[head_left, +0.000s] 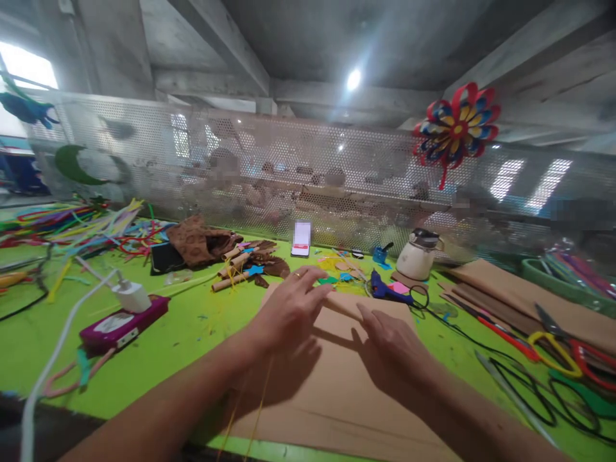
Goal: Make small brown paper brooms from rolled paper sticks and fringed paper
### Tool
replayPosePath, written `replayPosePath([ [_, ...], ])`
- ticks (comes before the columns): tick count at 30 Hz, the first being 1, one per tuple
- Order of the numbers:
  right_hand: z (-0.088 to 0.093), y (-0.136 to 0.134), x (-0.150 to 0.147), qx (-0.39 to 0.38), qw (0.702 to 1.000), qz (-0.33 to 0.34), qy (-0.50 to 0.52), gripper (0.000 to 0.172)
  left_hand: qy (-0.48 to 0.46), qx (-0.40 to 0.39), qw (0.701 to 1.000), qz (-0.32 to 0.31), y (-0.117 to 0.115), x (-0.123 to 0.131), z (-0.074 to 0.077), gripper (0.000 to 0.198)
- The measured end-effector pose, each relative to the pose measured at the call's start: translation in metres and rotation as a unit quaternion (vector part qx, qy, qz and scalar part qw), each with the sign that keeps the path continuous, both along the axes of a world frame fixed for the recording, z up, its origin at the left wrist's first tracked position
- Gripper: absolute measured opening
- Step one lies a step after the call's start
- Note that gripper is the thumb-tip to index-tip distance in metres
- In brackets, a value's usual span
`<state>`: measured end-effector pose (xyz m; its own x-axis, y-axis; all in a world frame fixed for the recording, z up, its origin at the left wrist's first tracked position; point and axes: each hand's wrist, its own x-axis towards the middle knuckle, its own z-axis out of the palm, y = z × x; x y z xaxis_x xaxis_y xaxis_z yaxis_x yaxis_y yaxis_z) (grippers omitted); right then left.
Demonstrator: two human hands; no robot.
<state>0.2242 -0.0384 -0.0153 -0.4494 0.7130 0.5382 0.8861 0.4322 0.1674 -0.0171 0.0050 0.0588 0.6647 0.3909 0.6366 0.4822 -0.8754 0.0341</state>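
A large sheet of brown kraft paper (356, 391) lies in front of me on the green table. At its far part a narrow brown paper roll (342, 306) spans the gap between my hands, casting a shadow on the sheet. My left hand (291, 305) has its fingers curved over the roll's left end. The fingers of my right hand (392, 340) press on its right end, thumb side toward me. Beyond my left hand lie several finished brown paper tubes (235, 269) with a blue star (255, 271). A blue glue gun (385, 289) rests just past the sheet.
A purple power strip (122, 326) with a white plug and cable stands left. Scissors with yellow and red handles (553, 353), cords and more brown paper (534, 289) lie right. A phone (301, 239) and a cream jug (416, 256) stand near the perforated screen (289, 160).
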Motion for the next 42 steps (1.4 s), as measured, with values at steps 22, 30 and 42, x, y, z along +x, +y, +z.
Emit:
replayPosePath([
  [22,0.023,-0.014,-0.050,0.135,0.985,-0.076,-0.077,0.050,-0.482,-0.644,0.591,-0.055,-0.010,0.052,-0.015,0.019],
  [30,0.020,-0.025,-0.069,0.096,0.988,-0.109,-0.057,0.049,-0.489,-0.658,0.566,-0.082,-0.011,0.045,-0.020,0.013],
  [42,0.015,-0.035,-0.070,0.090,0.995,-0.040,0.014,0.048,-0.418,-0.674,0.591,-0.145,0.000,0.037,-0.032,0.031],
])
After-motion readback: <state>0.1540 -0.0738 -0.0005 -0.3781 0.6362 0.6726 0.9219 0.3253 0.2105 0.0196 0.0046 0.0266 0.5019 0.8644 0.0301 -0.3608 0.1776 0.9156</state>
